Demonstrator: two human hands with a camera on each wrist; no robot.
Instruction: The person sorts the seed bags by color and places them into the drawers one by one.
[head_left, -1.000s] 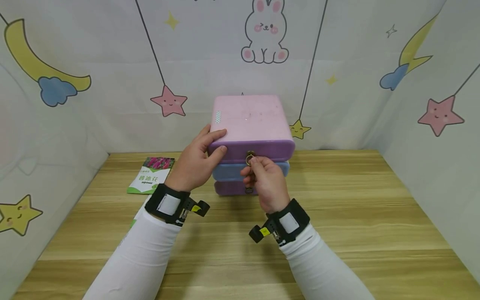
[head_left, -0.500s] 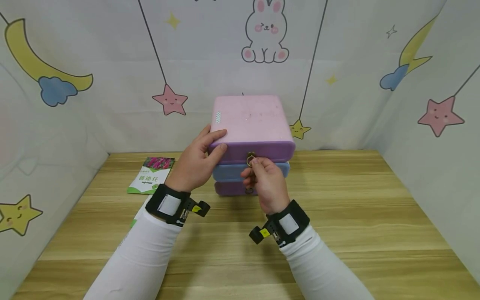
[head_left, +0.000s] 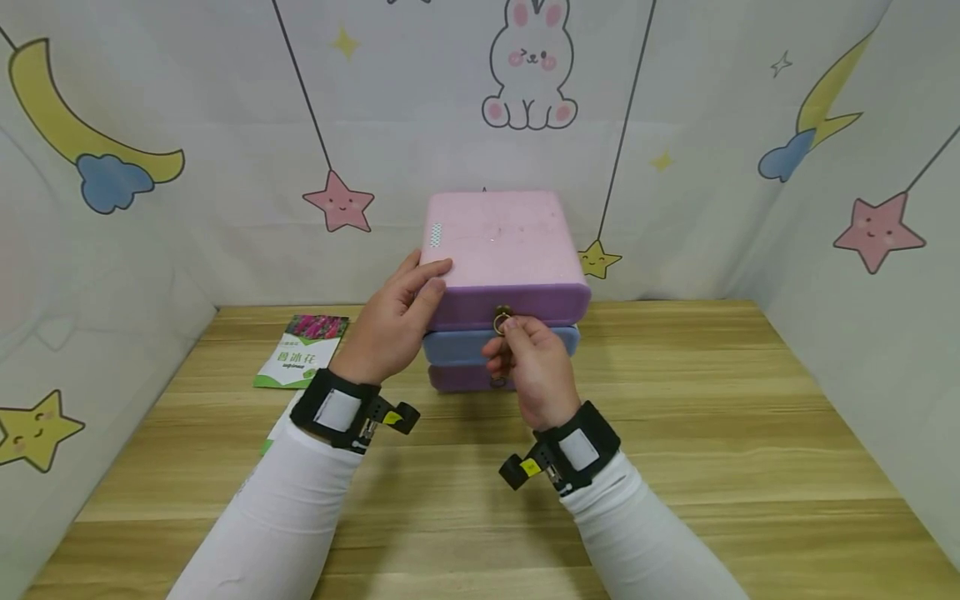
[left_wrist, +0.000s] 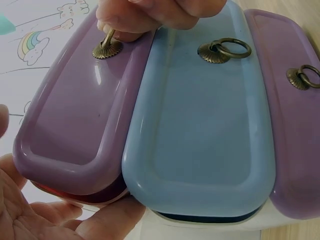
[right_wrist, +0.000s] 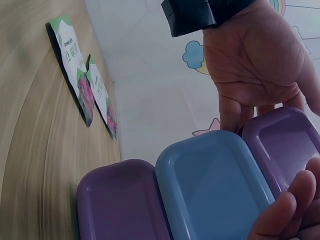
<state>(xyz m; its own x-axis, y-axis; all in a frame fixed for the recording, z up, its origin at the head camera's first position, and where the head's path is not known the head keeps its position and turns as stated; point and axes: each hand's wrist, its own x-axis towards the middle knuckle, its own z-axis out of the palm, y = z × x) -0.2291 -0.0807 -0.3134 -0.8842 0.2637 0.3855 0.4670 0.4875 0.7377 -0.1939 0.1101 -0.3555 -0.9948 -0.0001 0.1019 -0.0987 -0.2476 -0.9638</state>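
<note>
A small chest with a pink top (head_left: 495,237) has a purple top drawer (head_left: 457,308), a blue middle drawer (head_left: 453,346) and a purple bottom drawer (head_left: 453,377). My right hand (head_left: 540,367) pinches the brass ring pull (head_left: 501,322) of the top drawer between thumb and fingertips. Against the chest's upper left side rests my left hand (head_left: 386,329), fingers extended along its side and top edge. In the left wrist view, a narrow reddish gap shows behind the top drawer's front. The blue drawer's ring pull (left_wrist: 225,50) hangs free there.
On the wooden table (head_left: 675,467), a packet with pink flowers printed on it (head_left: 300,350) lies left of the chest. A second packet (right_wrist: 72,65) shows in the right wrist view, partly hidden by my left forearm in the head view. A printed cloth wall (head_left: 420,108) stands behind.
My left thumb has shifted a little up and back from the top drawer's front corner. The right hand keeps its pinch on the ring pull, almost still.
</note>
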